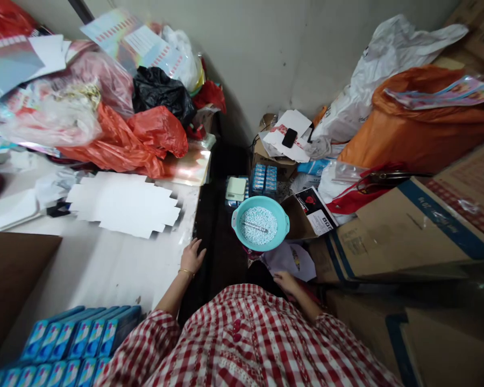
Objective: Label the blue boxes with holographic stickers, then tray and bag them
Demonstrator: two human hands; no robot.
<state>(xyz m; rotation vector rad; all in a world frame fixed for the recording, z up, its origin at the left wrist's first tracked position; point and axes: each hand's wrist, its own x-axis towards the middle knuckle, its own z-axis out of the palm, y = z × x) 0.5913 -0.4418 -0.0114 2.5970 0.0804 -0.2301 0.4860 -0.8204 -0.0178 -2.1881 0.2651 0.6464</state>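
My left hand (192,256), with a thin bracelet at the wrist, rests at the edge of the white table (141,271). Its fingers are apart and hold nothing. Low by my dark-clothed leg lies my right hand (286,280), fingers loosely stretched towards the left, with no object visible in them. Ahead of both hands, touched by neither, stands a turquoise basin (234,224) with two handles. Small white and pale blue pellets (262,217) fill it, and a grey strip-like thing (255,227) lies on top of them.
Stacked white card sheets (125,201), plastic bags (116,140) and rows of blue boxes (80,333) occupy the table. Behind the basin are a pale green flat device (236,188), blue packs (265,179) and a phone (289,137). Cardboard boxes (399,231) and an orange sack (419,129) crowd the right side.
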